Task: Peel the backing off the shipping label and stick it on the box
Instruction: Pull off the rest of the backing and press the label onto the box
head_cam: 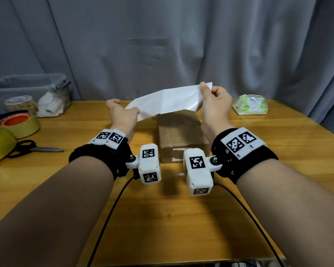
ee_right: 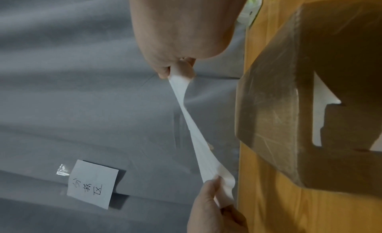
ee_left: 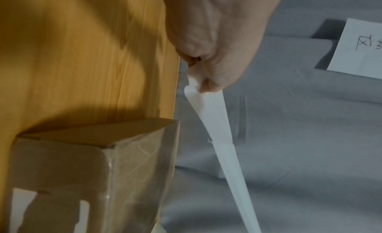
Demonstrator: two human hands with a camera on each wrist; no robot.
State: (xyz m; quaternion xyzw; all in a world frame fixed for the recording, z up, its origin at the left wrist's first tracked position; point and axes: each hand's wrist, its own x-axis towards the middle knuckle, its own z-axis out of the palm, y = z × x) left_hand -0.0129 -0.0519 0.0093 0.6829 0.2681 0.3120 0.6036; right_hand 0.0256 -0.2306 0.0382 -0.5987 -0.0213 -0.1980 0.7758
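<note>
A white shipping label sheet point(head_cam: 168, 101) is stretched in the air above the far end of a brown cardboard box point(head_cam: 179, 135) wrapped in clear tape. My left hand point(head_cam: 123, 114) pinches its lower left corner, and my right hand point(head_cam: 214, 101) pinches its upper right corner. In the left wrist view the sheet point(ee_left: 215, 119) runs edge-on down from my fingers point(ee_left: 208, 84), beside the box point(ee_left: 93, 163). The right wrist view shows the sheet point(ee_right: 192, 127) spanning both hands, with the box point(ee_right: 299, 106) to the right. Whether backing and label have separated, I cannot tell.
The box stands on a wooden table point(head_cam: 181, 218). At the left are tape rolls point(head_cam: 17, 122), black-handled scissors point(head_cam: 37, 149) and a clear plastic bin point(head_cam: 29, 93). A wet-wipes pack point(head_cam: 251, 105) lies at the far right. A grey curtain point(head_cam: 162, 45) with a taped note point(ee_right: 93, 184) hangs behind.
</note>
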